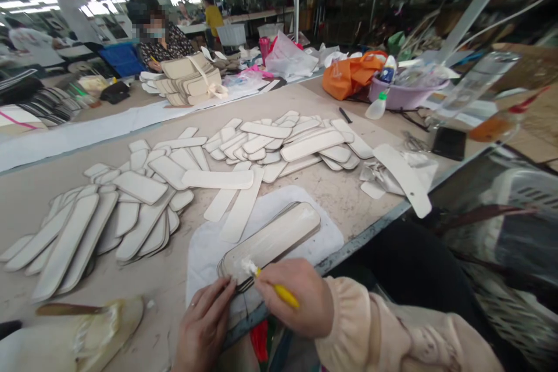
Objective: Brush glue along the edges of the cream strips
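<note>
On a white cloth [198,244] near the table's front edge lies a small stack of long, rounded off-white strips [279,235]. My left hand [207,322] has its fingers together at the near-left end of this stack, the fingertips pressing its edge; its thumb is hidden. A yellow-handled brush [285,295] is pinched in my right hand [300,296]. White paste covers its tip, which touches the top strip near my left fingertips. At lower left, a brown stick [70,309] rests across a pale container or board [47,343] smeared with thick cream-coloured paste.
Loose piles of similar strips [143,186] spread across the table. To the right lie a curved strip [403,177], a squeeze bottle [377,106], a purple basin [405,93] and an orange bag [351,75]. Across the table, a person [168,46] sits behind stacked beige pieces [189,78].
</note>
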A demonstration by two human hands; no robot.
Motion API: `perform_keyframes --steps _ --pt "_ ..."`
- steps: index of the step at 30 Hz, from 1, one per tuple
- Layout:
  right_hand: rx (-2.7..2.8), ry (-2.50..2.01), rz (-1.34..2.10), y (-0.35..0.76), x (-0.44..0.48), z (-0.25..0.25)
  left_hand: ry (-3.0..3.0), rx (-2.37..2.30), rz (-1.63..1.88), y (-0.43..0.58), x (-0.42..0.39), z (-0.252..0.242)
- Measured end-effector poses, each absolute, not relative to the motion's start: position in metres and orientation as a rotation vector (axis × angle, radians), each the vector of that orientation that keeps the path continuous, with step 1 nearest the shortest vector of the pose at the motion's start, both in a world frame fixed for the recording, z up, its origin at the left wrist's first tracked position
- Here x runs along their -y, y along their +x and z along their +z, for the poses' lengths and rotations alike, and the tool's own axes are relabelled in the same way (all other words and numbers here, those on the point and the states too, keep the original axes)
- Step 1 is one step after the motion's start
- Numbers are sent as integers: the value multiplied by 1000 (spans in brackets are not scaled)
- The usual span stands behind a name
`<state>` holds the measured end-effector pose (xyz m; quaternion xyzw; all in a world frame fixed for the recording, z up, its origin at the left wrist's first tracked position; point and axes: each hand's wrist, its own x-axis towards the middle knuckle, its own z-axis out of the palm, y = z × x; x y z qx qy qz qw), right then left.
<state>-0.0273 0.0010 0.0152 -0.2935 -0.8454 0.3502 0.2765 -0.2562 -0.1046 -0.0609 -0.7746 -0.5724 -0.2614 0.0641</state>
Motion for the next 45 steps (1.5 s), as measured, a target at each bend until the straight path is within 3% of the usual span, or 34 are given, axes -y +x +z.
perform_keyframes --steps 3,9,18,23,33,39,45 --pt "1947 -1038 1240 6 -27 12 -2332 1765 -810 -254 105 -60" --pt "1699 -1487 1065 69 -68 19 -2343 1803 -837 -252 104 -59" --pt "1799 -940 1558 -23 -17 12 -2321 1868 -842 -247 107 -56" --pt "1902 -911 1542 -30 -24 5 -2302 1885 -837 -246 108 -54" --pt "1671 -1493 1200 83 -95 14 -2299 1784 -844 -249 103 -56" --pt "1827 -1257 935 64 -75 6 -2283 1771 -770 -248 104 -55" --pt "2128 -857 1063 17 -35 15 -2253 1744 -762 -244 101 -45"
